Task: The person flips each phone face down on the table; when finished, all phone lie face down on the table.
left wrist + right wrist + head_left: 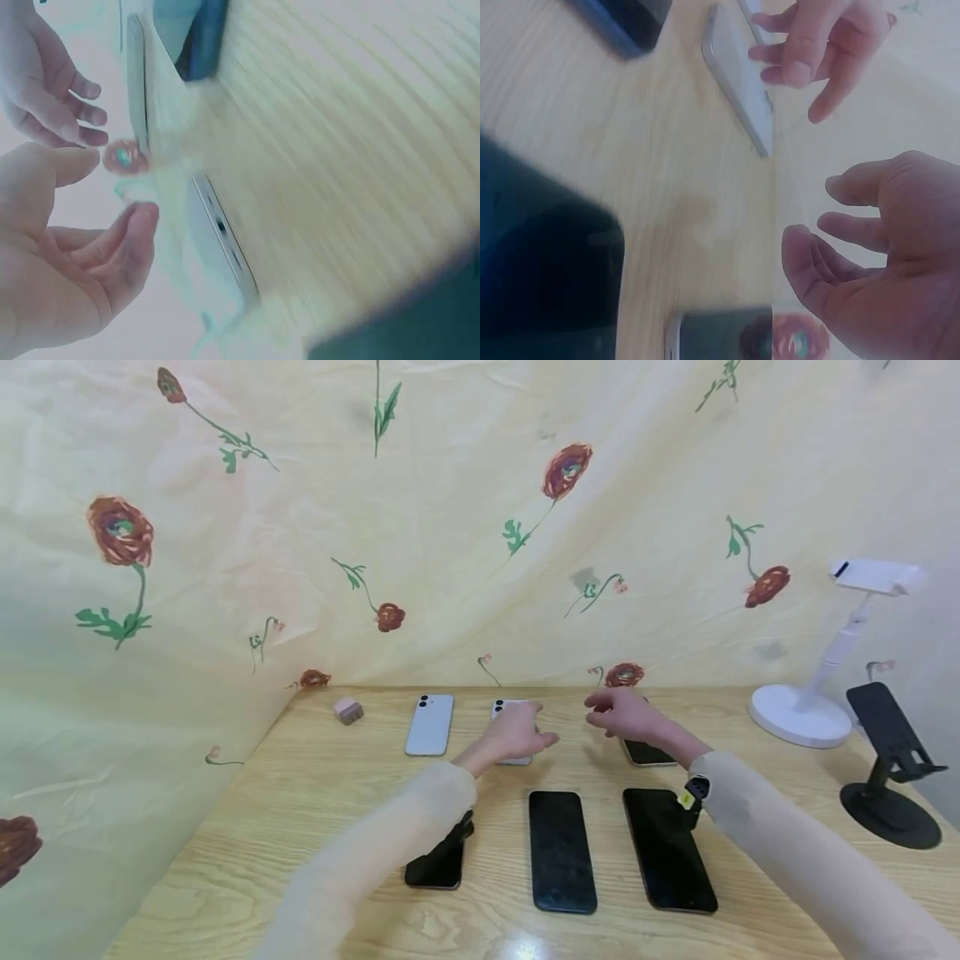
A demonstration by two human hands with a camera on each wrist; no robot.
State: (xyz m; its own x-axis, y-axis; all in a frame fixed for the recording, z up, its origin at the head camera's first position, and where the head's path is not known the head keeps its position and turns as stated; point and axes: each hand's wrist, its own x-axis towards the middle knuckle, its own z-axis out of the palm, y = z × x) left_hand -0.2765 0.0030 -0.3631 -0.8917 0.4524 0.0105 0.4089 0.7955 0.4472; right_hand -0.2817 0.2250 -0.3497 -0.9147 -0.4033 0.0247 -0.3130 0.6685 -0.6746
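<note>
My left hand (517,732) hovers over a pale phone (516,762) at the back middle, camera side up, hiding much of it. Nothing is between its bent fingers and thumb in the left wrist view. To its right, my right hand (624,714) hangs in the air by a dark-screened phone (648,754), fingers loosely bent and holding nothing. Another pale phone (430,725) lies face down further left. In the front row lie three dark-screened phones: a left one (437,867) partly under my sleeve, a middle one (562,852) and a right one (671,864).
A small pinkish plug-like cube (348,711) sits at the back left. On the right stand a white stand (801,717) with a white head and a black phone stand (891,810). Flowered cloth (450,527) hangs along the wooden table's (247,860) back and left side.
</note>
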